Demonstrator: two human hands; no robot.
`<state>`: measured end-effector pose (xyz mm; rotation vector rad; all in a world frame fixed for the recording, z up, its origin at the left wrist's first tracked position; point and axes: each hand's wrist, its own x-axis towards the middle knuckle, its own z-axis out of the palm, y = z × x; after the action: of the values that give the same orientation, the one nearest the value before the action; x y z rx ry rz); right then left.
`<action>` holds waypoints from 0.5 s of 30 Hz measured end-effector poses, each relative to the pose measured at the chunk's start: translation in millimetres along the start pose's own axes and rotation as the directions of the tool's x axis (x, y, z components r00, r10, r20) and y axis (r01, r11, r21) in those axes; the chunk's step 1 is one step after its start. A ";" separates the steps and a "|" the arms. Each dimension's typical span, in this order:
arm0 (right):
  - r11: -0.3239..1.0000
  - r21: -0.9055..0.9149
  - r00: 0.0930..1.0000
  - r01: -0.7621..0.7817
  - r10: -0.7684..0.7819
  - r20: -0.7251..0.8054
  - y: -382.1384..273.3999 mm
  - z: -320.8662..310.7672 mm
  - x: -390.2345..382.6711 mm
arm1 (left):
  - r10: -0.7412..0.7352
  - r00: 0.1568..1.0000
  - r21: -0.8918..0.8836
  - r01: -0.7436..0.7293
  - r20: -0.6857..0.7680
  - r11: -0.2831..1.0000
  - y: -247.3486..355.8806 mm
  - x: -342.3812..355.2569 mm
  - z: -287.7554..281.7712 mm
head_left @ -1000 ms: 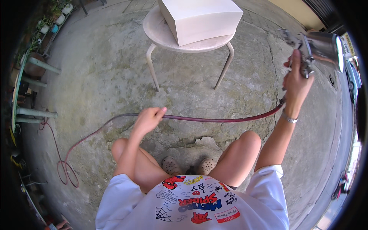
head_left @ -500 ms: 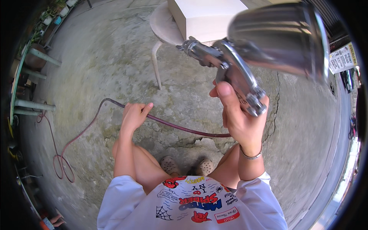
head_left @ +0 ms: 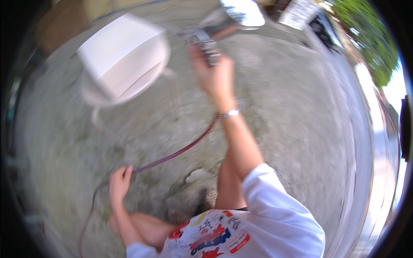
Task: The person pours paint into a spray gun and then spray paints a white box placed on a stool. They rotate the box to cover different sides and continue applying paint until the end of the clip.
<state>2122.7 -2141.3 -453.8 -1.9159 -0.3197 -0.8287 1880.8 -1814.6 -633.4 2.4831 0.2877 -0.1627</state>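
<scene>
My right hand (head_left: 218,81) is closed around the handle of a metal spray gun (head_left: 204,42), raised at arm's length near the top of the view. A shiny silver cup (head_left: 219,20) sits on the gun and tilts to the right. From beneath that wrist a dark red hose (head_left: 180,151) curves down to my left hand (head_left: 119,185), whose fingers are wrapped round it at lower left. Left of the gun, apart from it, a white box (head_left: 118,49) rests on a pale round-topped stool (head_left: 101,98). Motion blurs the gun and box.
Grey, cracked concrete floor (head_left: 284,129) spreads around me. The hose trails on past my left hand toward the lower edge. At upper right are a white printed sign (head_left: 299,13) and green foliage (head_left: 365,38). My clog shoes (head_left: 211,198) show below.
The view has swung right, and the box and stool now appear farther left and more fully. My right arm has stretched forward with the spray gun; my left hand still grips the hose.
</scene>
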 end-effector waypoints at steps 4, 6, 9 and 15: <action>0.989 0.021 0.984 -0.146 0.147 -0.100 18.5 -14.6 8.7 | 0.000 0.997 -0.002 0.001 0.074 1.000 8.0 2.6 1.4; 0.979 0.066 0.973 -0.192 0.199 -0.120 26.2 -32.6 -9.8 | -0.018 0.990 0.059 0.009 0.140 0.998 20.9 4.0 3.4; 0.950 0.068 0.951 -0.305 0.308 -0.028 30.1 -45.6 -49.3 | 0.089 0.982 0.045 -0.098 0.165 0.994 -7.1 14.5 17.2; 0.952 0.078 0.942 -0.295 0.277 0.187 32.0 -33.0 -163.2 | 0.394 0.916 -0.041 -0.397 -0.076 0.917 49.2 13.5 15.1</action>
<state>2007.1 -2164.4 -575.7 -1.8830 -0.1783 -0.4438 1905.2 -1859.8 -619.6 2.4357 -0.1862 0.0959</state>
